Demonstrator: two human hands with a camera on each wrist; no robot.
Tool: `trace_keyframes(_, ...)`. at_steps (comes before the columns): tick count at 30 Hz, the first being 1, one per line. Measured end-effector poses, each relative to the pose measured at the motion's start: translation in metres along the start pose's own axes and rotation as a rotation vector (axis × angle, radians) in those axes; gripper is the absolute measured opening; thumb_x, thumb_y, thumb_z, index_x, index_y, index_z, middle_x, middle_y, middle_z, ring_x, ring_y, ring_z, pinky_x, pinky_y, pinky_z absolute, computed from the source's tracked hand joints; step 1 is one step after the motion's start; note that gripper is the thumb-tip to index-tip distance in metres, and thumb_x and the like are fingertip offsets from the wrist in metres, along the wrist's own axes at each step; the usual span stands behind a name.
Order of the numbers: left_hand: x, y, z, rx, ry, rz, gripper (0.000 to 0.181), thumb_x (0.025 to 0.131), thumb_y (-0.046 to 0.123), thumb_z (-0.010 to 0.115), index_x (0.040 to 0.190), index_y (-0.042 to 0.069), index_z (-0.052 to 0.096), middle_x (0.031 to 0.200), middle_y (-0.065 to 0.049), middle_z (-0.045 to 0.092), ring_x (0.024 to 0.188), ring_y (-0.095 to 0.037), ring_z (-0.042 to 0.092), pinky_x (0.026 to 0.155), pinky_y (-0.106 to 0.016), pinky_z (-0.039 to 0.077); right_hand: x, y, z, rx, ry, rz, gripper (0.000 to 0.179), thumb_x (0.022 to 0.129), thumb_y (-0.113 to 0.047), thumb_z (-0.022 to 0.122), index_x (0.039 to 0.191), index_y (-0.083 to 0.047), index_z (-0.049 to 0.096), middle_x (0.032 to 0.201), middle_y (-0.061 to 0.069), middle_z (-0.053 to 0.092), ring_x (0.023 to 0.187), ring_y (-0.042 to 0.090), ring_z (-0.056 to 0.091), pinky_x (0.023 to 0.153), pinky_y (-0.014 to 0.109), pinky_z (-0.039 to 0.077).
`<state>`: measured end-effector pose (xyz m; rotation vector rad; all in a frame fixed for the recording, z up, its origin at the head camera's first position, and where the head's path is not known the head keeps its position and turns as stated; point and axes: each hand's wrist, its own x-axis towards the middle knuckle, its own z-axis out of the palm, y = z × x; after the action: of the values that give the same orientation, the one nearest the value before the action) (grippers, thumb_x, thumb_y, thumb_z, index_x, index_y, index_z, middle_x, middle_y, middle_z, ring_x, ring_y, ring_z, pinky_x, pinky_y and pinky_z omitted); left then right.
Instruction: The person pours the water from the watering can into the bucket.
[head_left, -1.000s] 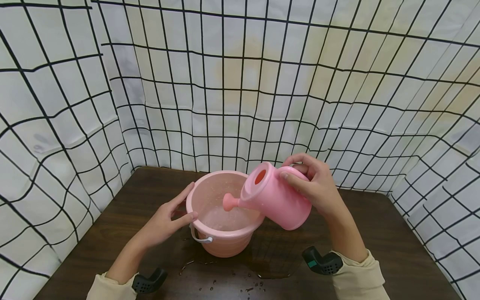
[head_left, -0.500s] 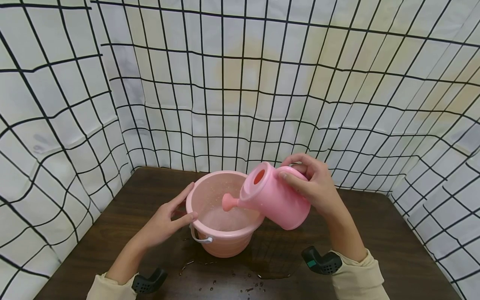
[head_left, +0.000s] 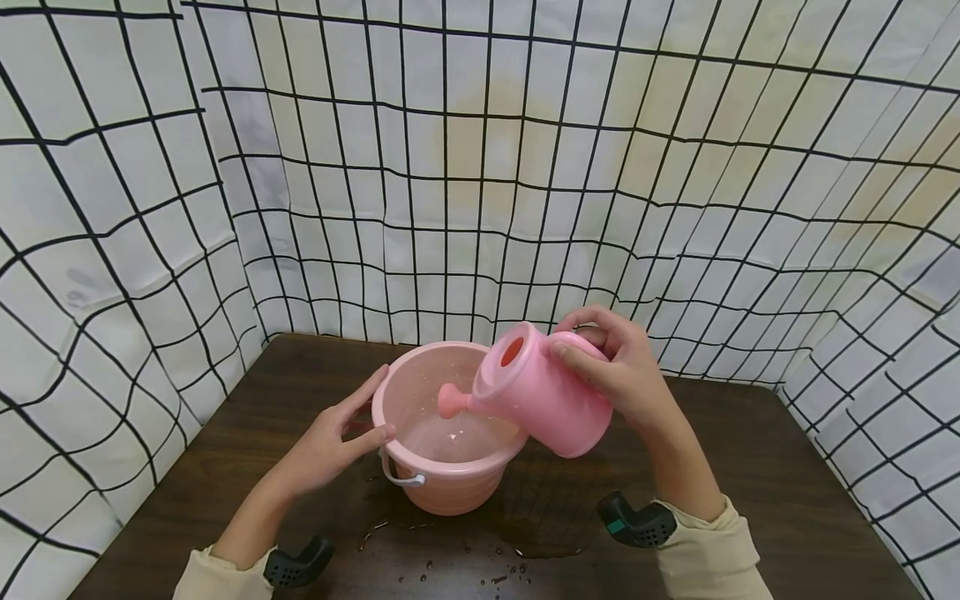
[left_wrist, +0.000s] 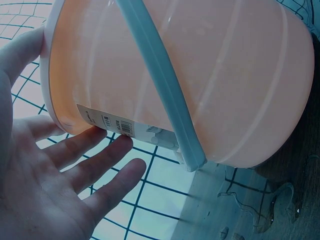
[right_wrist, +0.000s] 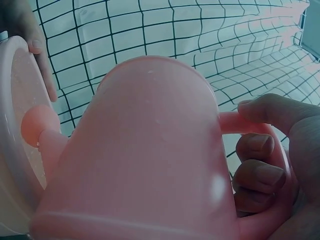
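Note:
A pink watering can is tilted over the light pink bucket, its round rose above the bucket's inside. My right hand grips the can's handle, fingers curled through it and thumb on top. A small drop hangs under the rose in the right wrist view. My left hand rests against the bucket's left side, thumb and index finger at the rim. Seen from the left wrist, its fingers are spread and nearly straight beside the bucket wall. Shallow water with a bright glint shows inside the bucket.
The bucket's pale handle hangs down its outer side, near a printed label. Puddles and drops of water lie on the dark wood table in front. White walls with a black grid enclose the table's back and sides.
My right hand and the watering can have shifted slightly left, bringing the rose further over the bucket. The left hand and bucket have stayed put.

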<state>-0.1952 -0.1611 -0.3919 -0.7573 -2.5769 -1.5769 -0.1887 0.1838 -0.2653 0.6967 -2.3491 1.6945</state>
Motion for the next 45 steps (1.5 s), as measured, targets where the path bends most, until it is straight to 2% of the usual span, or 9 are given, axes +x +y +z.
trace_keyframes(6,0.0,0.0,0.0,0.003,-0.001,0.0,0.07,0.089,0.022,0.058,0.145,0.035,0.018,0.146,0.001,0.033,0.101,-0.016,0.059,0.081,-0.025,0.049,0.0,-0.002,0.004,0.018,-0.001,0.007,0.014,0.084,-0.017,0.066,0.093,-0.011,0.057,0.068,0.007,0.061,0.054,0.016,0.053,0.047,0.032,0.048)
trace_keyframes(12,0.0,0.0,0.0,0.006,0.003,-0.004,0.07,0.089,0.022,0.058,0.146,0.033,0.018,0.145,0.0,0.035,0.099,-0.01,0.059,0.081,-0.025,0.049,-0.001,-0.016,0.01,0.013,0.004,0.007,0.012,0.084,-0.012,0.065,0.091,-0.011,0.056,0.062,0.01,0.056,0.051,0.015,0.049,0.045,0.031,0.046)
trace_keyframes(22,0.001,0.001,0.0,-0.018,-0.006,-0.004,0.071,0.089,0.022,0.059,0.145,0.035,0.018,0.148,0.0,0.03,0.106,-0.025,0.058,0.081,-0.024,0.049,-0.001,-0.024,0.014,0.005,-0.002,0.013,0.011,0.084,-0.01,0.064,0.092,-0.01,0.056,0.063,0.015,0.057,0.051,0.017,0.05,0.046,0.033,0.048)
trace_keyframes(31,0.0,0.001,0.0,-0.014,-0.006,-0.015,0.071,0.089,0.022,0.059,0.144,0.038,0.017,0.146,-0.001,0.033,0.103,-0.017,0.059,0.08,-0.025,0.05,0.002,-0.023,0.016,0.014,0.002,0.034,0.012,0.085,-0.012,0.064,0.094,-0.01,0.056,0.068,0.012,0.062,0.055,0.017,0.055,0.049,0.035,0.05)
trace_keyframes(38,0.0,0.001,0.0,-0.014,-0.006,-0.019,0.071,0.089,0.023,0.059,0.144,0.038,0.017,0.146,0.0,0.032,0.105,-0.021,0.058,0.081,-0.026,0.049,0.003,-0.025,0.018,-0.005,-0.003,0.053,0.013,0.085,-0.015,0.064,0.095,-0.012,0.056,0.071,0.011,0.063,0.057,0.018,0.056,0.051,0.035,0.051)
trace_keyframes(45,0.0,0.001,0.0,-0.005,-0.005,-0.014,0.07,0.089,0.023,0.058,0.145,0.037,0.018,0.146,0.001,0.033,0.102,-0.014,0.058,0.081,-0.025,0.049,0.005,-0.026,0.02,-0.033,-0.002,0.028,0.011,0.084,-0.013,0.064,0.093,-0.01,0.057,0.071,0.013,0.062,0.056,0.017,0.056,0.05,0.035,0.051)
